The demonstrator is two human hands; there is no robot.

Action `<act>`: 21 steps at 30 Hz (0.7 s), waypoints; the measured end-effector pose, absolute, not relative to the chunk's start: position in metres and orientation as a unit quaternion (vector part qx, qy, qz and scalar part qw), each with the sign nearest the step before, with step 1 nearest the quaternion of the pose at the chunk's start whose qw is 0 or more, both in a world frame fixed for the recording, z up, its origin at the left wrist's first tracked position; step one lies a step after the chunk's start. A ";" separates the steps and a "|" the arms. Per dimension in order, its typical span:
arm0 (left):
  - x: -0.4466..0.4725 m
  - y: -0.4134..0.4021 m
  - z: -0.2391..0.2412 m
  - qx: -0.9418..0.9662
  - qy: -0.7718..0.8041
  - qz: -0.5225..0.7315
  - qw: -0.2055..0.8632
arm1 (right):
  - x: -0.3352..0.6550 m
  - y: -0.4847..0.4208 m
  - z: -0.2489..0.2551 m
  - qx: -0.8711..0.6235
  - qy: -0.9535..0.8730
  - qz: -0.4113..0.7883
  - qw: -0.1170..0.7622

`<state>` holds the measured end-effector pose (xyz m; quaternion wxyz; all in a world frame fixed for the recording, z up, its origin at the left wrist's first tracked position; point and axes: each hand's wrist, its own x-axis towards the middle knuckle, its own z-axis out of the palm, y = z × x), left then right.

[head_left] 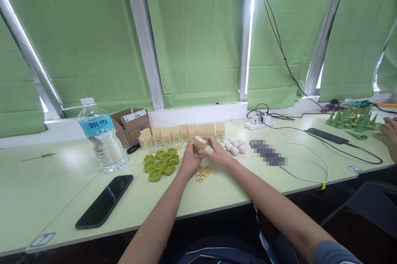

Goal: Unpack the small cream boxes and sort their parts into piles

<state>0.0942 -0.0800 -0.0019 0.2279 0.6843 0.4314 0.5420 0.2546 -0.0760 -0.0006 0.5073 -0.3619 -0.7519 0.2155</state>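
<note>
Both my hands meet over the pale green table (pixel 217 191), gripping one small tan box (pixel 199 143) between them. My left hand (pixel 190 159) is closed on the box from below and the left. My right hand (pixel 217 152) pinches its right side. A row of similar tan boxes (pixel 182 133) stands behind along the wall. Green clover-shaped trays (pixel 161 164) lie to the left of my hands, flat tan cut-out pieces (pixel 204 172) lie just beneath them, and small white egg-shaped pieces (pixel 235 147) lie to the right.
A water bottle (pixel 101 138) and a brown carton (pixel 132 125) stand at the left. A black phone (pixel 104 200) lies near the front edge. A power strip (pixel 260 122), cables and another phone (pixel 327 135) are on the right, with green cones (pixel 350 119) and another person's hand (pixel 390 133).
</note>
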 end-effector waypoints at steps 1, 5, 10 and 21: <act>0.093 -0.078 -0.002 0.685 0.433 0.544 0.219 | 0.256 -0.077 0.001 -0.352 -0.753 0.219 0.511; 0.090 -0.073 -0.005 0.697 0.435 0.541 0.178 | 0.260 -0.075 0.004 -0.339 -0.743 0.193 0.544; 0.089 -0.075 -0.003 0.736 0.399 0.525 0.155 | 0.261 -0.063 -0.002 -0.392 -0.724 0.169 0.541; 0.090 -0.076 -0.006 0.770 0.386 0.491 0.129 | 0.261 -0.059 -0.009 -0.356 -0.740 0.147 0.551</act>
